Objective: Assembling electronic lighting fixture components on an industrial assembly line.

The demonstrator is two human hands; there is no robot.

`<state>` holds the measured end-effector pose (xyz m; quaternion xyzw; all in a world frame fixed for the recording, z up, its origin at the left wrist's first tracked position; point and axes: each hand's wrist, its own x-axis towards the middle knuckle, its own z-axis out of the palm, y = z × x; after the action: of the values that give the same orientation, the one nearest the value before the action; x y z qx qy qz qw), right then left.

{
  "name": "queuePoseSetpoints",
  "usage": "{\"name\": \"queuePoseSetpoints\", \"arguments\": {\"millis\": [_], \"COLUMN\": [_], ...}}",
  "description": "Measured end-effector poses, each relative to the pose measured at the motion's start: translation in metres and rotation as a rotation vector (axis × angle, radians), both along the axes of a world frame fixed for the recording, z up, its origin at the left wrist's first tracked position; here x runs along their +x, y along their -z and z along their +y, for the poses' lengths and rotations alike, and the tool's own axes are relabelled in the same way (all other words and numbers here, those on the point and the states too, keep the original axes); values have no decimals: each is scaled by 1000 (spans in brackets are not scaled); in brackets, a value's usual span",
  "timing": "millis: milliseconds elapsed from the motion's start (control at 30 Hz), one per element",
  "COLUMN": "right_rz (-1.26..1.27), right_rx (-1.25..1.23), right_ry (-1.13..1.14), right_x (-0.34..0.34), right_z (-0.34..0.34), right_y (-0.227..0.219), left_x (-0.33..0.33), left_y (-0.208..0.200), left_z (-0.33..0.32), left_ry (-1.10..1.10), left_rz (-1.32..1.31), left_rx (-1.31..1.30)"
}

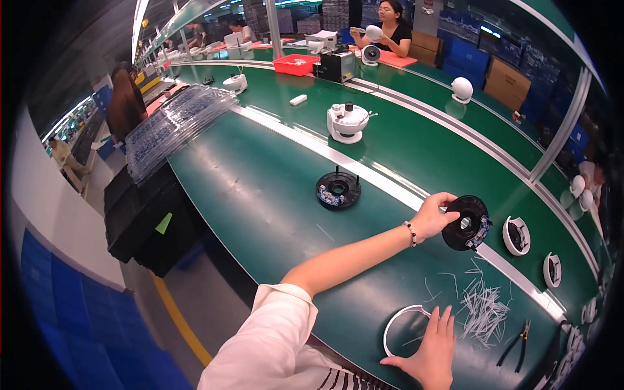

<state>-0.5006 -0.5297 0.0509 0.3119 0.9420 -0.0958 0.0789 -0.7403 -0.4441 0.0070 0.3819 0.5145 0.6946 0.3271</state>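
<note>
My left hand (434, 218) stretches forward over the bench and pinches a round black plastic base (460, 239) by its edge. That base has a hole in its middle and a blue circuit board at its lower right. Close to the front edge, my right hand (434, 351) spans a white ring (388, 328) on the green bench, thumb at its near rim and fingers at its far right side. The hand covers the ring's right part. A second black round base (338, 190), with pegs and a blue circuit board, lies left of my left hand.
Thin white plastic strips (484, 312) lie heaped beside my right hand, with cutting pliers (517, 344) farther right. White shells (517, 235) and a white device (348, 122) stand on the conveyor beyond a metal rail. Clear trays (175, 127) are stacked at left. A person (393, 32) works opposite.
</note>
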Motion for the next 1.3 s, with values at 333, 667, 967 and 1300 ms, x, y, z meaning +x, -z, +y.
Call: {"name": "queuePoseSetpoints", "arguments": {"millis": [333,667,967,1300], "right_rz": [525,1310,1105,1038], "right_rx": [-182,-395,-406,-176], "right_ry": [-311,249,136,89], "right_x": [4,-28,-17,-21], "right_z": [38,82,75,66], "right_y": [-11,37,30,26], "left_x": [-1,64,54,54], "left_y": [1,10,-2,7], "left_z": [-3,-37,-47,-37], "left_ry": [-43,287,809,733], "left_rz": [-199,-306,-1024,-1000], "left_rx": [86,-56,-180,-188]}}
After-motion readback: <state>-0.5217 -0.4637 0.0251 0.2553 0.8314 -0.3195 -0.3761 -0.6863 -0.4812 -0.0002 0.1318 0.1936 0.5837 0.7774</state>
